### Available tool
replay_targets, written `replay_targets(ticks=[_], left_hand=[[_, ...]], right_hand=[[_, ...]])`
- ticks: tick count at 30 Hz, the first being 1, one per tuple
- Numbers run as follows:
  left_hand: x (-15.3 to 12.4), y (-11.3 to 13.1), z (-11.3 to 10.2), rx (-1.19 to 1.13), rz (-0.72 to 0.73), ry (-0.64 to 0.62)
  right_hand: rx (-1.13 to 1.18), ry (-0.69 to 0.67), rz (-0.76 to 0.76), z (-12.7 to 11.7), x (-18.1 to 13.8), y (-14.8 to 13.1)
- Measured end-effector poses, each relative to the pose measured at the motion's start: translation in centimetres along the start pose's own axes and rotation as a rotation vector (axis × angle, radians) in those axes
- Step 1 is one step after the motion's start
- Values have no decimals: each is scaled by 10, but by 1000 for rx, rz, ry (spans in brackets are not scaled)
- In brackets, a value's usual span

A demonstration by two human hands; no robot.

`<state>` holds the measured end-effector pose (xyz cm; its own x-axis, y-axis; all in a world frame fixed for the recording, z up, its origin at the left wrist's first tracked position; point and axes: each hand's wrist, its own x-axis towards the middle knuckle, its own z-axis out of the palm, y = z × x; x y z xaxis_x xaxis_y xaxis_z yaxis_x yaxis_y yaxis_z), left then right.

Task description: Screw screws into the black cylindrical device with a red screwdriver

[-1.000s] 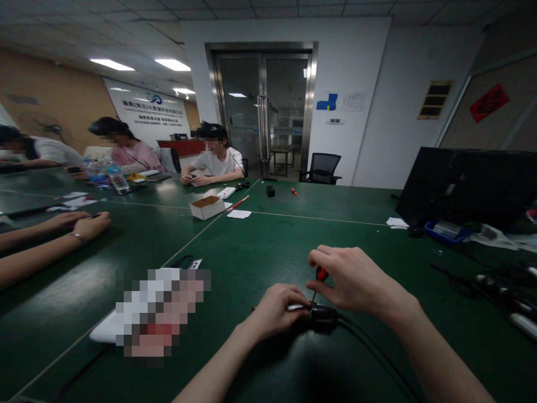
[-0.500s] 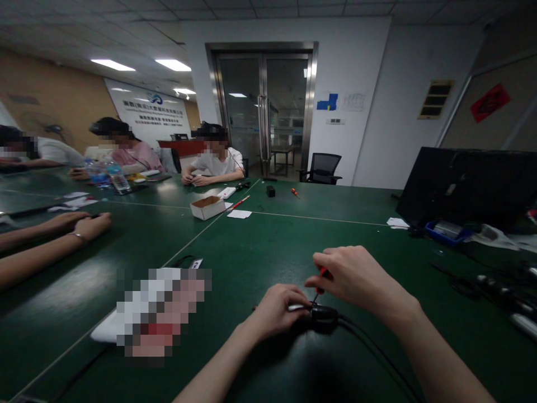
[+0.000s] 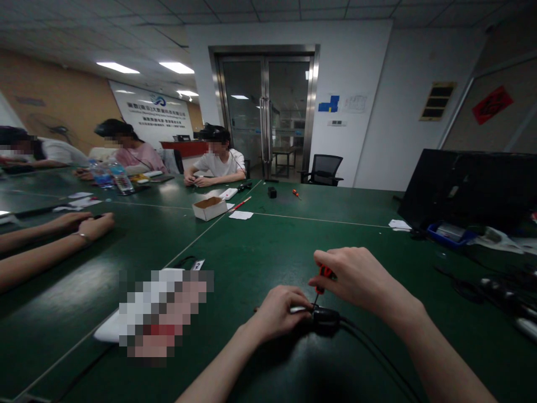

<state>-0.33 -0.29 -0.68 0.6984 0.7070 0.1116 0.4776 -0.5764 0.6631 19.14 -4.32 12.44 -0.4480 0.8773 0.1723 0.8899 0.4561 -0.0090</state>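
The room was dim around the green desk (image 3: 235, 257). The left hand (image 3: 279, 310) held a black corded device (image 3: 326, 320) on or just above it, and the right hand (image 3: 352, 274) gripped a red-and-black screwdriver (image 3: 322, 274), its tip at the device. For good control, probably the shaft needed steady alignment and light pressure. Farther away, a white open box (image 3: 206, 211) stood on the desk; behind were glass doors (image 3: 285, 112).

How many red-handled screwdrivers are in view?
2: one red-and-black screwdriver in the right hand, pointing down; one red-handled screwdriver lying on the far part of the green table. Others may be hidden.
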Motion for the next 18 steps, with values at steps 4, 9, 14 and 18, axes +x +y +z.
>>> replay_targets(ticks=[4, 9, 14, 18], left_hand=[[0, 1, 0, -1, 4, 4], [1, -1, 1, 3, 24, 16], [1, -2, 2, 21, 16, 7], [1, -2, 1, 16, 16, 6]], right_hand=[[22, 12, -19, 1, -2, 2], [155, -28, -77, -1, -8, 5], [122, -55, -51, -2, -6, 4], [45, -22, -13, -1, -3, 3]])
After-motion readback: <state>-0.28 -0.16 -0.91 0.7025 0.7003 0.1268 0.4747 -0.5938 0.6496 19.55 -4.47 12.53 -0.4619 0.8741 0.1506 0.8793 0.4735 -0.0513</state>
